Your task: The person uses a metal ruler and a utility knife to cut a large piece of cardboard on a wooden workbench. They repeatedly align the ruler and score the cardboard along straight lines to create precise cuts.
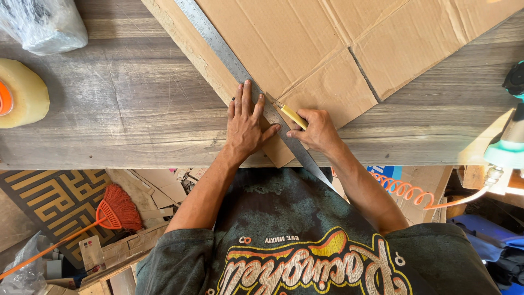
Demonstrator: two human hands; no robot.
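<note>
A person's left hand (245, 123) presses flat, fingers spread, on a long steel ruler (234, 68) laid slantwise across a sheet of cardboard (327, 43), while the right hand (318, 131), just beside it, is closed around a yellow-handled knife (292, 115) with its blade at the ruler's edge. The cardboard lies on a worn wooden table (125, 104), reaching from the near edge to the far right; a tape roll (22, 93) and a plastic bag (43, 22) sit far left, and a broom (106, 213) rests on the floor below.
</note>
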